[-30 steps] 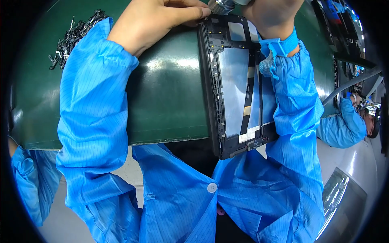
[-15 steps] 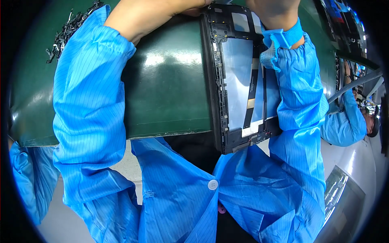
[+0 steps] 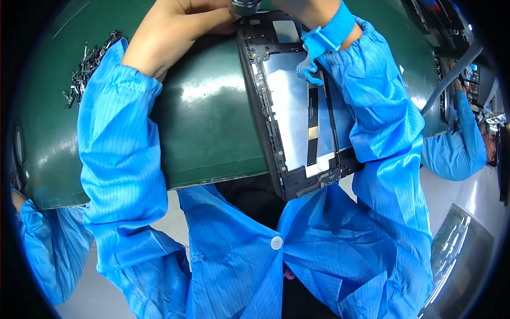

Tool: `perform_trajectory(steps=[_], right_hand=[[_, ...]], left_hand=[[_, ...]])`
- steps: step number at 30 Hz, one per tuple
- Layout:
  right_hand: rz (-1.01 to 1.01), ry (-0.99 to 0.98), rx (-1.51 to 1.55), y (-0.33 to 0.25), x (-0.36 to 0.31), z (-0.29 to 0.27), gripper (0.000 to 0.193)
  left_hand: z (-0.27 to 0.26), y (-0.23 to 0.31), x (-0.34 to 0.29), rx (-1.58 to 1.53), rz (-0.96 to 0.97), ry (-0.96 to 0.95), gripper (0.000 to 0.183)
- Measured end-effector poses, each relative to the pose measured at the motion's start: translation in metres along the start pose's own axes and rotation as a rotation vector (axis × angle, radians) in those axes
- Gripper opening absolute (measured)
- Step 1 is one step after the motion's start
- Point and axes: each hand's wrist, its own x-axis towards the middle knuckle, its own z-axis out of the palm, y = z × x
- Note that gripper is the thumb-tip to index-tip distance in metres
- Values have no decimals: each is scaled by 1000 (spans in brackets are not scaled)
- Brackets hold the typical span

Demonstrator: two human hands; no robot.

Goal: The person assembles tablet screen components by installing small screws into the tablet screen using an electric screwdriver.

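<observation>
A tablet-like device [image 3: 287, 111] with its black frame and silvery inside exposed lies tilted on the green table, its near end reaching past the table edge. My left hand [image 3: 178, 32] is at its far left corner, thumb and fingers drawn together; what they pinch is hidden. Beside those fingertips, a round silver metal piece [image 3: 245, 6] shows at the top edge, cut off by the picture. Over the device's far end is my right hand [image 3: 313, 11], its fingers out of sight. A blue strap [image 3: 332, 33] circles the right wrist.
A heap of small black parts [image 3: 93, 66] lies on the green table [image 3: 207, 127], left of my left sleeve. At the right, a grey tube [image 3: 451, 80] slants near another person's blue sleeve [image 3: 451, 154]. Another blue sleeve [image 3: 58, 250] shows at lower left.
The view has shifted, and the device appears further left and more tilted. My right hand has come left across its far end. The silver metal piece has come into view between my hands.
</observation>
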Motion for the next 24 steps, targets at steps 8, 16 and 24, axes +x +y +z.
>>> perform_trajectory(steps=[8, 16, 24], right_hand=[[-56, 29, -12, 2, 1, -5, 26], [-144, 0, 114, 26, 11, 5, 19], [113, -49, 191, -13, 6, -13, 28]], left_hand=[[14, 22, -5, -30, 34, -7, 27], [10, 31, -18, -30, 41, 80, 28], [149, 67, -190, 899, 283, 278, 93]])
